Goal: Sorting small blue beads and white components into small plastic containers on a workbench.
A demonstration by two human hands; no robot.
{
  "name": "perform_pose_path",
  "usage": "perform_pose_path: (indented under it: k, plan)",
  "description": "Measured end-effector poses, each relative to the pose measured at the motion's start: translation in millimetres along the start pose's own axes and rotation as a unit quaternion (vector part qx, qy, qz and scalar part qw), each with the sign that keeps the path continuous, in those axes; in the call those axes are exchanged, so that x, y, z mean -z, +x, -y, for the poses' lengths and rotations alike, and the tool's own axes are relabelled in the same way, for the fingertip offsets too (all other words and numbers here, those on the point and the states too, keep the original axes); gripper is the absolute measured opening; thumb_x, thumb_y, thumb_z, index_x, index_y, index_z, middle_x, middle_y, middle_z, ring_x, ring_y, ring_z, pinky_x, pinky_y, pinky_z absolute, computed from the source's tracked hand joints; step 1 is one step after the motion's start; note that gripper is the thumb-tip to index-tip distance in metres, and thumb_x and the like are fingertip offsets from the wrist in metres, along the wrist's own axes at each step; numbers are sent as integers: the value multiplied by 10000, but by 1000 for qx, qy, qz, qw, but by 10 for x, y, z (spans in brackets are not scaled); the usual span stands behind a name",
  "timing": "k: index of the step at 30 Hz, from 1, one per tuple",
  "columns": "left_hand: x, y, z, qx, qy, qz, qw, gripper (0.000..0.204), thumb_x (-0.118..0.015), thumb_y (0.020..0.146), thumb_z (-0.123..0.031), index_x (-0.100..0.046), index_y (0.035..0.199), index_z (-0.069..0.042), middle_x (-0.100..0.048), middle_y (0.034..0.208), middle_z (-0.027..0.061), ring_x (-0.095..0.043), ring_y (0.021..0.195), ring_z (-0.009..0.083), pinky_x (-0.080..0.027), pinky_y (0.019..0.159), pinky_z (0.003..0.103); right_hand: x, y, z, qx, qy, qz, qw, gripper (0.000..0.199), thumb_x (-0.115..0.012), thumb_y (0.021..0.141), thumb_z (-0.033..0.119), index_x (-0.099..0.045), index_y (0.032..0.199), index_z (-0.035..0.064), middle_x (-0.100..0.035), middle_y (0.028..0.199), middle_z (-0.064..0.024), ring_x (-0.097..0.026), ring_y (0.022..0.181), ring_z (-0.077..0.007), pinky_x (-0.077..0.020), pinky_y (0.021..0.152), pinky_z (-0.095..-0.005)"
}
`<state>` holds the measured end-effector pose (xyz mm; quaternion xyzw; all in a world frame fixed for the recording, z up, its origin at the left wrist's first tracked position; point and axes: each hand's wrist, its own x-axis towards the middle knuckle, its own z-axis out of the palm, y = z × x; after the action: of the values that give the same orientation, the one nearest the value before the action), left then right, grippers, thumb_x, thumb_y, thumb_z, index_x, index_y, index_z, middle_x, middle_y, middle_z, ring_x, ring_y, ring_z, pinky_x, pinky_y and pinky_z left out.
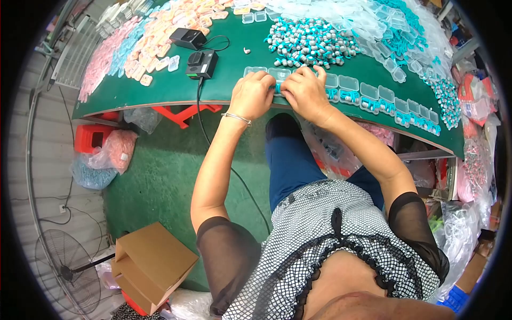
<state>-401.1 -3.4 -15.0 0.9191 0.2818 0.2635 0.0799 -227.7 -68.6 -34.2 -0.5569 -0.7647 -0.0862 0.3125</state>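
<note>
Both of my hands rest at the near edge of a green table (160,88). My left hand (253,95) and my right hand (305,92) meet over a small clear plastic case (279,75), fingers curled onto it and onto a teal piece between them. A row of clear cases (373,96) holding teal parts runs to the right along the table edge. Just beyond my hands lies a heap of small teal-and-grey parts (309,41). What my fingertips pinch is mostly hidden.
Two black electrical boxes (201,63) with a cable sit left of my hands. Piles of pink and blue cases (133,48) cover the far left, clear cases (373,21) the far right. Below are red stools (90,137), plastic bags, a cardboard box (152,264) and a floor fan (66,272).
</note>
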Motion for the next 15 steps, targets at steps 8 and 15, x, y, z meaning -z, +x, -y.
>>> perform_pose_path:
  k: [8,15]
  plan:
    - [1,-27,-3,8,0,-5,1000,176,-654,763,-65,-606,932,-52,-623,914,117,-596,888,329,-489,743,412,106,-20,-46,17,24,-25,999,176,-679,767,111,-670,932,171,-649,884,25,-573,941,-187,-283,968,-522]
    - [-13,280,45,122,-57,-41,990,154,-630,774,-95,-672,922,-90,-652,905,101,-642,866,305,-510,753,424,458,-124,-196,-21,66,-37,997,148,-649,774,77,-666,897,157,-654,877,10,-591,923,-187,-301,954,-477]
